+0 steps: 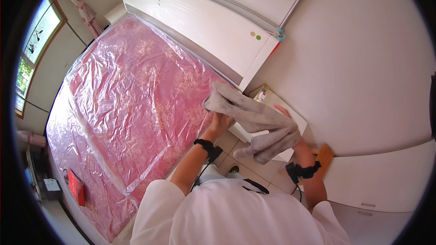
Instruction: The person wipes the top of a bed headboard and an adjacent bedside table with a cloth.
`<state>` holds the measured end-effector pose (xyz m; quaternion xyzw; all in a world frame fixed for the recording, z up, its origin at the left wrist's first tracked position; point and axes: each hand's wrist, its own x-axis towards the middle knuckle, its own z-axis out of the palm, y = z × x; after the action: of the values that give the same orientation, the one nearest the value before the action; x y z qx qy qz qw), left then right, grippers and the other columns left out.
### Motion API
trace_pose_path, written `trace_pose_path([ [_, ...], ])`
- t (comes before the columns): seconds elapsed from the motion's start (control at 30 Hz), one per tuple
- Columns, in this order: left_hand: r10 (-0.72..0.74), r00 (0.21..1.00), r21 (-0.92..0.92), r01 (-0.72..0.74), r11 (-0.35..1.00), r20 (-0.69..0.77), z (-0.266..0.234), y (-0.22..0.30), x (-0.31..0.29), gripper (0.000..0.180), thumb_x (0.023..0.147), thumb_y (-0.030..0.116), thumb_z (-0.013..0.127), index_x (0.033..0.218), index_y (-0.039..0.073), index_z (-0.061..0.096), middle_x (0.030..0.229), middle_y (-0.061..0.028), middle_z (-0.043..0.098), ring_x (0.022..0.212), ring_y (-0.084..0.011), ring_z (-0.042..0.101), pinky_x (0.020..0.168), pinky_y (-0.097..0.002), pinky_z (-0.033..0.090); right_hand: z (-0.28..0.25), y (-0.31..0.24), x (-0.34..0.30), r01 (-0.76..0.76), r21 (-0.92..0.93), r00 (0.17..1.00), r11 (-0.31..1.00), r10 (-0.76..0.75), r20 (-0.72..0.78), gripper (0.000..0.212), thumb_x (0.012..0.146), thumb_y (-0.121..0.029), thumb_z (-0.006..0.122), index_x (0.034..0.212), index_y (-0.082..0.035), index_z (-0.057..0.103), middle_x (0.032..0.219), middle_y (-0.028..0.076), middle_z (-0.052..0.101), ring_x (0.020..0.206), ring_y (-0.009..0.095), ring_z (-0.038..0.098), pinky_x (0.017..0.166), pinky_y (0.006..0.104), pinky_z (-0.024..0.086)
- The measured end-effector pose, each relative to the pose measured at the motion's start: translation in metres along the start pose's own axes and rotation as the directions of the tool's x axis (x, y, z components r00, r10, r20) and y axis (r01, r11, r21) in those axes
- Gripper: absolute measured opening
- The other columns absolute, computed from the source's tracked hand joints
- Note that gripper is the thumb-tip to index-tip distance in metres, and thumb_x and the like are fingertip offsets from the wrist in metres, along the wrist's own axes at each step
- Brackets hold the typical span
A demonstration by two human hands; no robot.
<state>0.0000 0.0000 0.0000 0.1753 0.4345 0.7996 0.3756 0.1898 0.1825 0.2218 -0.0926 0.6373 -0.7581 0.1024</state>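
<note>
A grey cloth point(254, 115), soft like a towel, is stretched and bunched between my two hands in front of my body. My left hand point(221, 122) grips its left end, with the fingers partly hidden by the folds. Toward the right end, my right hand point(282, 110) is mostly behind the cloth; some fingertips stick out past its far edge. The cloth drapes over that palm, and its folded lower part hangs down toward the floor. Black bands with cables wrap both wrists.
On the left lies a bed point(136, 90) with a pink floral cover under clear plastic. Its white headboard point(200, 18) runs along the wall. Beyond the cloth stands a white bedside table point(297, 120) carrying a small bottle point(262, 95). A wooden piece point(325, 158) and white cabinet point(377, 181) are at right.
</note>
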Motion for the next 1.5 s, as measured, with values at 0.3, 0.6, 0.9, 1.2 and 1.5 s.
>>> trace_pose_path([
  [0.3, -0.543, 0.817, -0.383, 0.572, 0.725, 0.194, 0.038, 0.039, -0.057, 0.088, 0.088, 0.073, 0.046, 0.148, 0.008, 0.039, 0.148, -0.0097, 0.047, 0.134, -0.0294, 0.047, 0.114, -0.0449, 0.034, 0.039, 0.061, 0.011, 0.015, -0.101, 0.665, 0.995, -0.085, -0.742, 0.052, 0.102, -0.017, 0.053, 0.150, -0.009, 0.036, 0.138, 0.006, 0.053, 0.120, 0.014, 0.053, 0.104, 0.0317, 0.044],
  [0.6, 0.016, 0.998, 0.087, -0.010, 0.996, -0.062, 0.026, 0.085, -0.075, 0.097, 0.083, -0.009, 0.066, 0.159, 0.013, 0.010, 0.107, -0.0044, 0.060, 0.095, -0.0152, 0.061, 0.085, -0.0314, 0.053, 0.001, 0.130, -0.020, -0.167, -0.382, 0.624, 0.909, -0.202, -0.755, 0.051, 0.099, -0.013, 0.054, 0.147, -0.013, 0.039, 0.128, 0.008, 0.061, 0.117, 0.014, 0.055, 0.102, 0.0300, 0.043],
  [0.9, 0.215, 0.971, 0.651, -0.228, 0.724, 0.101, 0.011, 0.228, -0.024, 0.082, 0.086, -0.007, 0.066, 0.156, 0.014, 0.028, 0.105, -0.0044, 0.062, 0.095, -0.0138, 0.063, 0.081, -0.0263, 0.055, -0.008, 0.082, -0.026, -0.187, -0.098, 0.525, 0.977, 0.015, -0.851, 0.024, 0.093, -0.004, 0.054, 0.114, -0.008, 0.064, 0.107, 0.003, 0.066, 0.094, 0.009, 0.060, 0.087, 0.0286, 0.048],
  [1.2, -0.008, 0.978, 0.869, -0.183, 0.460, 0.210, -0.013, 0.261, -0.002, 0.098, 0.066, 0.001, 0.082, 0.152, 0.013, 0.037, 0.142, -0.0153, 0.051, 0.129, -0.0269, 0.048, 0.108, -0.0388, 0.040, 0.006, 0.085, 0.003, -0.419, 0.174, 0.502, 0.891, 0.387, -0.773, 0.028, 0.095, -0.015, 0.050, 0.121, -0.011, 0.063, 0.105, 0.002, 0.067, 0.093, 0.011, 0.062, 0.085, 0.0301, 0.048],
  [1.5, -0.247, 0.962, 0.992, -0.102, 0.069, 0.116, -0.100, 0.212, 0.012, 0.070, 0.077, 0.003, 0.070, 0.144, 0.011, 0.048, 0.089, -0.0168, 0.069, 0.077, -0.0254, 0.067, 0.073, -0.0370, 0.052, 0.041, 0.064, 0.033, -0.218, -0.257, 0.713, 0.942, -0.026, -0.701, 0.039, 0.091, 0.002, 0.049, 0.126, -0.005, 0.063, 0.125, 0.006, 0.063, 0.121, 0.016, 0.054, 0.106, 0.0298, 0.039],
])
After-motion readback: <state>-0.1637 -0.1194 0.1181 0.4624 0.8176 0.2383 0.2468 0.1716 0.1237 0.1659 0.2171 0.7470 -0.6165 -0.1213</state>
